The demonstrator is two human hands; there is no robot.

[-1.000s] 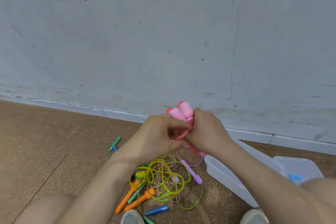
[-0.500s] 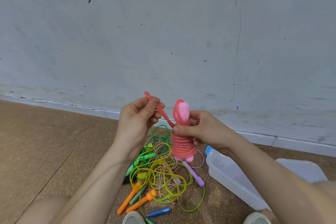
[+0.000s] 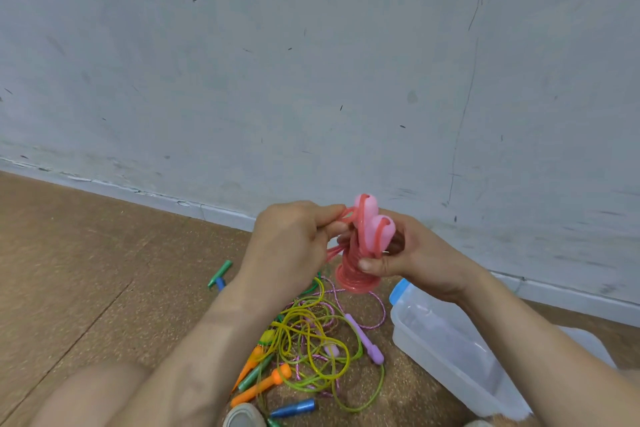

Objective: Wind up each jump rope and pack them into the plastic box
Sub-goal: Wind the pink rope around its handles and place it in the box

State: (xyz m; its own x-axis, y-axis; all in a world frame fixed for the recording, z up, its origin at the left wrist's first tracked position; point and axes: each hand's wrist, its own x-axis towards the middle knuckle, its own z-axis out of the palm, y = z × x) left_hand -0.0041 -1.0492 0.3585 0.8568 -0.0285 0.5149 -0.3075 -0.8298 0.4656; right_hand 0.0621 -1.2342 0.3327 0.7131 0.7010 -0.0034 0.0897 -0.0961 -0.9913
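The fingers (image 3: 334,215) of the left hand (image 3: 291,243) pinch a loose loop of the pink jump rope (image 3: 353,276) and hold it out sideways from the bundle. The right hand (image 3: 408,260) is curled round the rope's two pink handles (image 3: 375,230), which stand upright side by side, and its thumb presses across the tightly wound coil below them.

The bundle is held in the air, above the far edge of the tangle of ropes (image 3: 311,333) on the floor (image 3: 69,270) and in front of the wall's baseboard (image 3: 221,211). The plastic box (image 3: 450,357) lies on the floor just right of the tangle, mouth up. A blue clip (image 3: 398,289) sits at its far corner, near the coil and below it. The right forearm crosses above the box's right part and hides that rim.

In the tangle a purple handle (image 3: 363,336) lies nearest the box wall, apart from it. Orange handles (image 3: 263,385) and a blue handle (image 3: 294,407) lie at the near edge, by a shoe (image 3: 242,416). A green handle (image 3: 220,272) lies apart to the left, and beyond it a wide stretch of brown floor runs to the baseboard.
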